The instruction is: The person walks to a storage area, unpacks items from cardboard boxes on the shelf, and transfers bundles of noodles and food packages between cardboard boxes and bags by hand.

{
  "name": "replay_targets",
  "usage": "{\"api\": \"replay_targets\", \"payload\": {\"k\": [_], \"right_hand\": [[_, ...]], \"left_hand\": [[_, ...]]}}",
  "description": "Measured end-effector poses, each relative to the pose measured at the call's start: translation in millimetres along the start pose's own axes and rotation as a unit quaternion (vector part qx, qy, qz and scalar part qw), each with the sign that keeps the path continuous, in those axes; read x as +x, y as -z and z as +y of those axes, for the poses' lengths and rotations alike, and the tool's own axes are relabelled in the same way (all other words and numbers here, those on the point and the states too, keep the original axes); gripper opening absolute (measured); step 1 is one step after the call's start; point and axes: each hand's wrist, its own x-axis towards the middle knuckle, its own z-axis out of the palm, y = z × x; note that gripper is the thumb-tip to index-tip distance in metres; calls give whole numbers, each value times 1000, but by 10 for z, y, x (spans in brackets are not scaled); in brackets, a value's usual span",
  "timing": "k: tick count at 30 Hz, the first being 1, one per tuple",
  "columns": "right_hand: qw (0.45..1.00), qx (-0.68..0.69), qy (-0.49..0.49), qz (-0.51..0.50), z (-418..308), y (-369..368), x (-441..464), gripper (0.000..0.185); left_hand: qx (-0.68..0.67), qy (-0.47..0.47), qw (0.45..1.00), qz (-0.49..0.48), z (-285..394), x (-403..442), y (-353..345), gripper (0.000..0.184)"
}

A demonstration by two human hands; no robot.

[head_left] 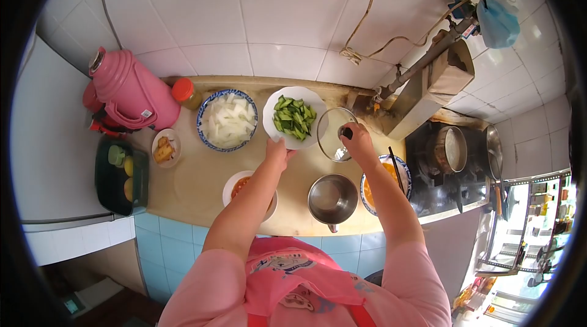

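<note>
Our left hand [280, 151] pinches the near rim of a smooth white plate [269, 122] heaped with cut green pieces [293, 118]. Our right hand [361, 143] grips the dark knob of a round, clear lid [329, 137], above the tan counter [189, 186], behind a shiny metal pot [332, 198].

The person's left hand [280, 152] grips the rim of a white plate [269, 120] of cut cucumber [294, 117]; the right [359, 142] holds a glass lid [333, 137] by its knob.
</note>
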Motion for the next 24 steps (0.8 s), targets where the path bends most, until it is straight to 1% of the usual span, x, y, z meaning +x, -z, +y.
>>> {"api": "replay_targets", "payload": {"k": [1, 3, 4, 6, 7, 9, 10, 12, 13, 14, 15, 16, 17, 18, 19, 20, 21, 22, 23, 24], "right_hand": [[1000, -11, 9, -4, 5, -19, 8, 32], [1000, -20, 10, -5, 14, -69, 29, 32], [999, -30, 10, -4, 12, -100, 46, 32], [999, -40, 14, -11, 22, -133, 71, 32], [999, -49, 16, -15, 32, -164, 75, 33], [999, -36, 32, -18, 62, -205, 90, 32], [998, -31, 42, -19, 57, -204, 90, 32], [998, -33, 42, -28, 6, -186, 69, 36], [994, -53, 93, -15, -35, -153, 58, 43], [989, -84, 119, 30, -103, -168, 29, 46], [980, -112, 144, 73, -313, -97, -48, 48], [980, -109, 152, 69, -512, -39, -114, 48], [987, -26, 145, 59, -752, 0, -221, 49], [988, 58, 136, 48, -1017, 36, -383, 49], [988, 130, 89, 2, -1334, 62, -654, 45], [959, 267, 39, -83, -1234, -185, -913, 45], [928, 324, -39, -178, -1435, -257, -1202, 50], [906, 359, -59, -216, -1319, -613, -1503, 57], [925, 267, -73, -259, -1602, -575, -1640, 62], [888, 364, -122, -252, -1281, -1092, -1928, 66]], "left_hand": [[-1, 1, 1000, 2, 1, 24, 32, 24], [-38, 56, 998, -13, 31, 75, 141, 25], [-38, 55, 998, -11, 126, -35, 156, 25], [4, 42, 999, 34, 311, -328, 239, 29], [4, 42, 998, 42, 395, -461, 291, 29], [11, 20, 1000, 23, 535, -696, 414, 38], [-3, 6, 1000, 7, 551, -772, 501, 48], [-10, -14, 1000, 9, 639, -920, 708, 45], [-14, -32, 999, 2, 686, -1013, 812, 42], [-13, -64, 998, 14, 742, -1116, 938, 42], [-16, -66, 997, 22, 768, -1222, 1111, 42], [25, -119, 991, 49, 787, -1305, 1272, 42], [67, -173, 980, 75, 812, -1384, 1443, 41], [64, -177, 979, 82, 806, -1470, 1647, 41], [74, -185, 972, 123, 739, -1559, 1867, 39], [84, -195, 963, 164, 664, -1623, 2046, 38], [80, -199, 962, 170, 584, -1681, 2201, 38], [60, -163, 969, 177, 479, -1769, 2361, 36], [37, -130, 974, 181, 397, -1806, 2479, 34], [30, -136, 972, 190, 321, -1837, 2553, 34]]}}
